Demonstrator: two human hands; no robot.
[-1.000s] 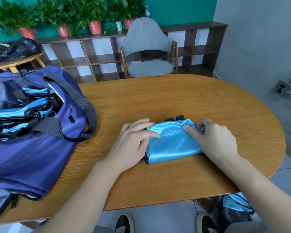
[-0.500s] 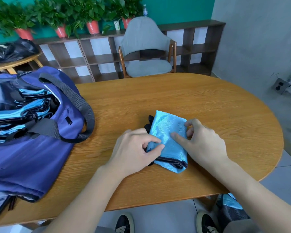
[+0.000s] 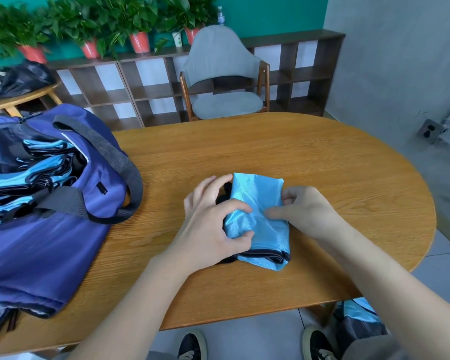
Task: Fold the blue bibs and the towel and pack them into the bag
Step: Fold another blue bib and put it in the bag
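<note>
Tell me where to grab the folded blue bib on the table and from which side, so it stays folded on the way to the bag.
Probably best to grip the folded blue bib across its narrow middle, thumb on top and fingers beneath, coming from its left edge where the left hand already pinches it. Its black-trimmed layered edges face the person, so a pinch there may let the layers spread. The bag lies open to the left.

bag [image 3: 63, 229] left; bare table [image 3: 322, 157] beyond

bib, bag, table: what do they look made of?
Bib: thin shiny synthetic, probably polyester; it catches glare, with black edging at the folded end.
Bag: matte woven nylon-like fabric that slumps, with black webbing straps.
Table: wood or wood-look veneer; visible grain, smooth low sheen.
</note>
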